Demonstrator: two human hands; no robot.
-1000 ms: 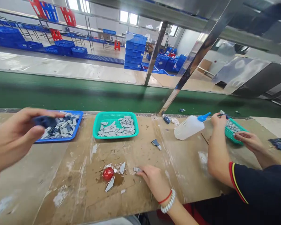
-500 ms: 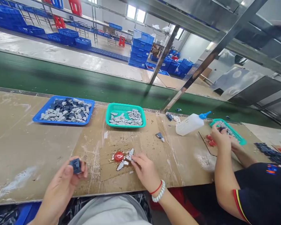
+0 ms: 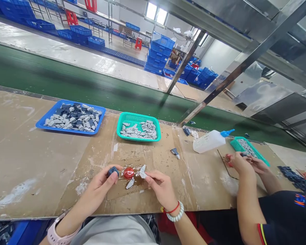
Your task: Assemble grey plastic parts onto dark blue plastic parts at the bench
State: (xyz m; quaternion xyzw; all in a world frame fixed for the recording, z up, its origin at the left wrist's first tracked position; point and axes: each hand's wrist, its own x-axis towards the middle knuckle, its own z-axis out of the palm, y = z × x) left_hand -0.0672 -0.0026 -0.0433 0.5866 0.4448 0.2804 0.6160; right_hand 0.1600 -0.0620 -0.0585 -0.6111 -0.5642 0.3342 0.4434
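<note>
My left hand (image 3: 102,182) pinches a small dark blue plastic part (image 3: 113,170) just left of a red cap (image 3: 129,173) that sits in a wet patch on the cardboard. My right hand (image 3: 161,185) pinches a small grey plastic piece (image 3: 142,172) right of the cap. Another grey piece (image 3: 130,183) lies below the cap. Both hands are closed on their parts and rest low over the table near its front edge.
A blue tray (image 3: 46,119) of grey and dark parts stands at back left, a teal basket (image 3: 122,128) of grey parts beside it. A white glue bottle (image 3: 209,141) lies to the right. A co-worker's hands (image 3: 242,162) work by another teal basket (image 3: 236,145). A green conveyor (image 3: 66,85) runs behind.
My left hand has carried the dark blue part from the blue tray down and right to the red cap. My right hand picked up a grey piece and stays by the cap.
</note>
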